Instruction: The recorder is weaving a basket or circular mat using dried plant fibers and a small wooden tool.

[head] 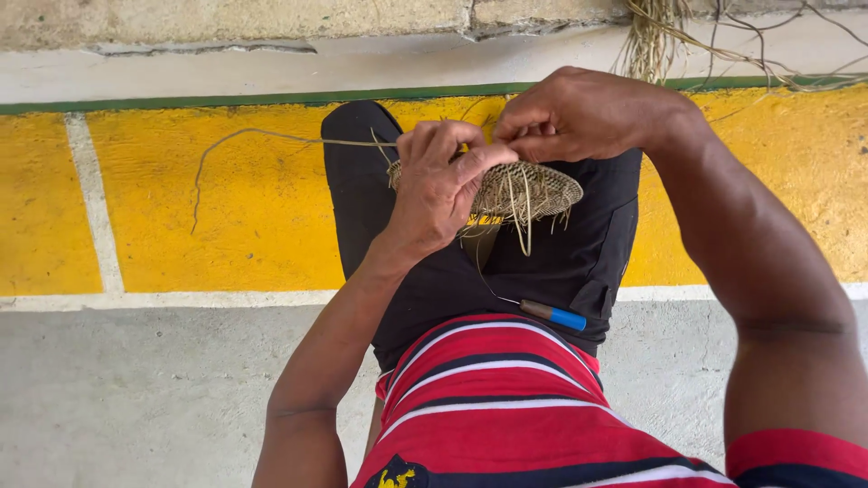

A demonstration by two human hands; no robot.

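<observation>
While both hands meet just above the middle of the frame, they work on a small round woven disc of pale straw that sits over the person's lap. The left hand grips the disc's near-left edge, fingers curled shut around it with the thumb laid across the top. The right hand, a little higher and to the right, has its fingertips pinched together on a thin straw strand at the disc's upper rim; that strand runs leftward across the yellow painted floor and droops toward the left-centre of the frame. Loose fibre ends hang from the disc's underside. Below the disc, resting on the black shorts, lies a thin metal tool with a blue handle, apart from both hands; its fine tip seems to point up toward the disc, though it is hard to make out. A bundle of dry straw lies at the upper right against the grey wall
</observation>
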